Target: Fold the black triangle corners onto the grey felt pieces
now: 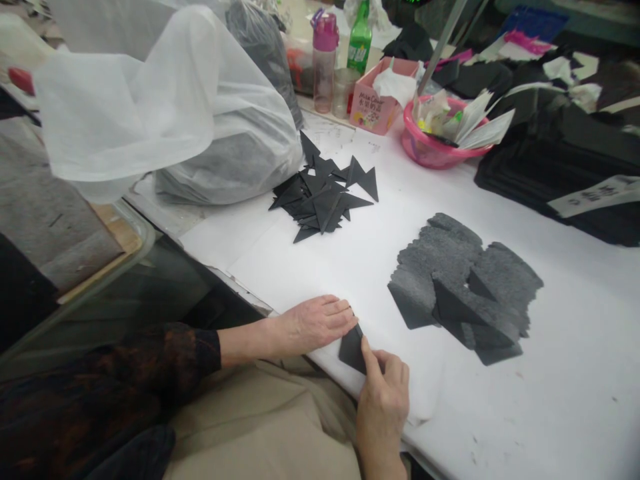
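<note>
A small black sheet piece, seemingly fabric, lies at the table's near edge between my two hands. My left hand has its fingers together, with the tips pressed on the far end of this piece. Closed on the piece's right side is my right hand, its thumb along the edge and its other fingers curled. To the right, overlapping dark grey and black pieces are spread out, some showing a fuzzy grey face. Farther off stands a loose heap of folded, pointed black pieces.
A white plastic bag bulges at the left of the white table. Behind are a pink bottle, a green bottle, a pink box and a pink basin. Stacked black material sits at right.
</note>
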A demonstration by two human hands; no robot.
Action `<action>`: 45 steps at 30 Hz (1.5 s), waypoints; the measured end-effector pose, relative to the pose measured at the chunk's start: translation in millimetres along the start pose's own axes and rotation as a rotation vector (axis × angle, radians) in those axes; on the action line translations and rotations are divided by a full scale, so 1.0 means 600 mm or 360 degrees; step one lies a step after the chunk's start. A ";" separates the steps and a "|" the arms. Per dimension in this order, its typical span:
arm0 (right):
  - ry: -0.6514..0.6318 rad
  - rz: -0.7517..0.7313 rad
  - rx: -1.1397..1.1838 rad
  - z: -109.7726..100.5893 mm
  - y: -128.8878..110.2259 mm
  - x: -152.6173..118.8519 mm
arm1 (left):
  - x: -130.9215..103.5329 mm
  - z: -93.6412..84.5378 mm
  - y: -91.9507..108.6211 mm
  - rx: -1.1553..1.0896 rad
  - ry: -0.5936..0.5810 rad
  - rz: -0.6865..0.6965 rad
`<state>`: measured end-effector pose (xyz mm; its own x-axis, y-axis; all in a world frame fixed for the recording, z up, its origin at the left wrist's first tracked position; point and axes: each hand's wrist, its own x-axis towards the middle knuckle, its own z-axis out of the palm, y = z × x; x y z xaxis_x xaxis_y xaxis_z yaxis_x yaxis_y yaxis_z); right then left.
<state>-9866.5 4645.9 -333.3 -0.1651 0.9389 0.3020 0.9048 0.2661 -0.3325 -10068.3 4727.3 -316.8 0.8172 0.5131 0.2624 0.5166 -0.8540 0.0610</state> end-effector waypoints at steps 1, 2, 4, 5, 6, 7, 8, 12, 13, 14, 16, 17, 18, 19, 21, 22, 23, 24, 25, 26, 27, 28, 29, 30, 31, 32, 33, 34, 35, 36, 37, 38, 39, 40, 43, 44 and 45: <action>-0.0010 0.0008 0.0002 -0.001 -0.001 0.001 | 0.001 -0.003 0.000 -0.0008 -0.0008 0.0016; -0.0023 0.0010 0.0003 -0.001 -0.002 0.002 | 0.003 -0.006 0.001 -0.0007 -0.0019 0.0021; -0.0039 0.0000 -0.0001 -0.003 -0.002 0.003 | 0.005 -0.010 0.005 0.0017 -0.0036 -0.0007; -0.0046 -0.0011 -0.0004 -0.004 -0.002 0.003 | 0.007 -0.011 0.009 0.0028 -0.0035 -0.0023; -0.0056 -0.0022 -0.0004 -0.005 0.000 0.003 | 0.008 -0.010 0.012 0.0029 -0.0025 -0.0029; -0.0061 -0.0034 0.0002 -0.006 0.002 0.002 | 0.010 -0.009 0.015 0.0018 -0.0010 -0.0028; -0.0062 -0.0045 0.0015 -0.007 0.005 0.000 | 0.011 -0.008 0.017 -0.0002 0.0010 -0.0019; -0.0018 -0.0069 0.0077 -0.016 0.023 -0.015 | 0.015 -0.007 0.022 -0.0066 0.0052 -0.0005; -0.0017 -0.0077 0.0086 -0.018 0.027 -0.019 | 0.015 -0.009 0.023 -0.0061 0.0049 -0.0013; -0.0027 -0.0088 0.0094 -0.021 0.030 -0.023 | 0.015 -0.010 0.025 -0.0054 0.0045 -0.0021; -0.0055 -0.0099 0.0101 -0.025 0.033 -0.030 | 0.014 -0.015 0.030 -0.0040 0.0024 -0.0038; -0.0059 -0.0098 0.0101 -0.027 0.033 -0.034 | 0.014 -0.016 0.032 -0.0032 0.0011 -0.0044; -0.0059 -0.0090 0.0099 -0.029 0.033 -0.036 | 0.014 -0.018 0.035 -0.0022 -0.0003 -0.0046; -0.0054 -0.0079 0.0099 -0.031 0.032 -0.039 | 0.015 -0.018 0.037 -0.0007 -0.0016 -0.0046; -0.0041 -0.0060 0.0099 -0.033 0.029 -0.044 | 0.017 -0.018 0.040 0.0020 -0.0020 -0.0049; -0.0041 -0.0049 0.0100 -0.033 0.028 -0.046 | 0.019 -0.016 0.041 0.0026 -0.0011 -0.0047; -0.0044 -0.0033 0.0099 -0.033 0.027 -0.048 | 0.020 -0.014 0.041 0.0025 0.0001 -0.0041; -0.0041 -0.0014 0.0094 -0.033 0.026 -0.050 | 0.022 -0.012 0.040 0.0017 0.0011 -0.0023; -0.0038 0.0006 0.0087 -0.032 0.025 -0.052 | 0.023 -0.010 0.040 0.0008 0.0016 0.0002; -0.0029 0.0023 0.0081 -0.032 0.025 -0.054 | 0.023 -0.009 0.039 0.0000 0.0016 0.0029; -0.0015 0.0033 0.0076 -0.031 0.026 -0.056 | 0.024 -0.008 0.039 -0.0004 0.0011 0.0054; 0.0010 0.0038 0.0072 -0.031 0.026 -0.058 | 0.024 -0.008 0.039 -0.0005 0.0003 0.0069; 0.0032 0.0040 0.0072 -0.031 0.027 -0.059 | 0.023 -0.009 0.040 -0.0004 -0.0003 0.0070; 0.0053 0.0040 0.0080 -0.031 0.028 -0.061 | 0.023 -0.011 0.041 -0.0002 -0.0011 0.0063; 0.0073 0.0040 0.0091 -0.031 0.029 -0.062 | 0.022 -0.013 0.043 0.0003 -0.0017 0.0051; 0.0092 0.0041 0.0102 -0.032 0.030 -0.062 | 0.022 -0.015 0.045 0.0006 -0.0029 0.0041; 0.0105 0.0045 0.0112 -0.033 0.031 -0.063 | 0.022 -0.017 0.047 0.0010 -0.0042 0.0033; 0.0111 0.0047 0.0122 -0.034 0.032 -0.063 | 0.022 -0.018 0.049 0.0016 -0.0054 0.0027; 0.0110 0.0048 0.0127 -0.035 0.033 -0.064 | 0.023 -0.019 0.051 0.0024 -0.0065 0.0026; 0.0108 0.0051 0.0127 -0.036 0.033 -0.064 | 0.023 -0.020 0.053 0.0034 -0.0070 0.0024; 0.0102 0.0055 0.0126 -0.037 0.033 -0.064 | 0.025 -0.019 0.054 0.0044 -0.0066 0.0021; 0.0094 0.0061 0.0124 -0.038 0.033 -0.064 | 0.026 -0.018 0.055 0.0048 -0.0056 0.0019; 0.0085 0.0065 0.0121 -0.038 0.033 -0.063 | 0.028 -0.016 0.055 0.0043 -0.0044 0.0025; 0.0078 0.0070 0.0117 -0.039 0.032 -0.063 | 0.029 -0.013 0.055 0.0026 -0.0036 0.0043; 0.0063 0.0059 0.0109 -0.040 0.031 -0.062 | 0.032 -0.006 0.052 -0.0057 -0.0015 0.0149; 0.0064 0.0053 0.0106 -0.040 0.031 -0.062 | 0.033 -0.004 0.051 -0.0074 -0.0018 0.0175; 0.0064 0.0048 0.0104 -0.040 0.030 -0.062 | 0.033 -0.004 0.051 -0.0080 -0.0019 0.0187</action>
<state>-9834.4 4610.9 -329.2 -0.1213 0.9375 0.3260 0.8814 0.2528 -0.3991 -10037.0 4711.5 -307.3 0.8746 0.4098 0.2589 0.4037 -0.9115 0.0789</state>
